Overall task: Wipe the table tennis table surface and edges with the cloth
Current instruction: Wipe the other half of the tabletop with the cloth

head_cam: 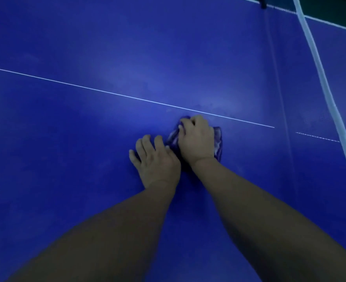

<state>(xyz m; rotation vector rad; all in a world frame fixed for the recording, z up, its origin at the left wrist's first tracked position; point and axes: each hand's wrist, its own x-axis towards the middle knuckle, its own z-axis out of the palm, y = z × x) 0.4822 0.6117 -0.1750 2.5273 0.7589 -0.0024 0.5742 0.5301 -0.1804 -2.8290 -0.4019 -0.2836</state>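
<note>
Dim room, blue table (86, 47) filling the view, thin white centre line (107, 91) running left to right, net's white band (318, 68) at far right. Bunched purple cloth (218, 142) lying just near of the line, gripped and pressed down under the curled right hand (196, 137). Left hand (153, 159) flat on the table just left, fingers straight, bracing. Best done with steady pressure, overlapping strokes, cloth kept bunched; probably mid-surface, edges judged yet to do.
</note>
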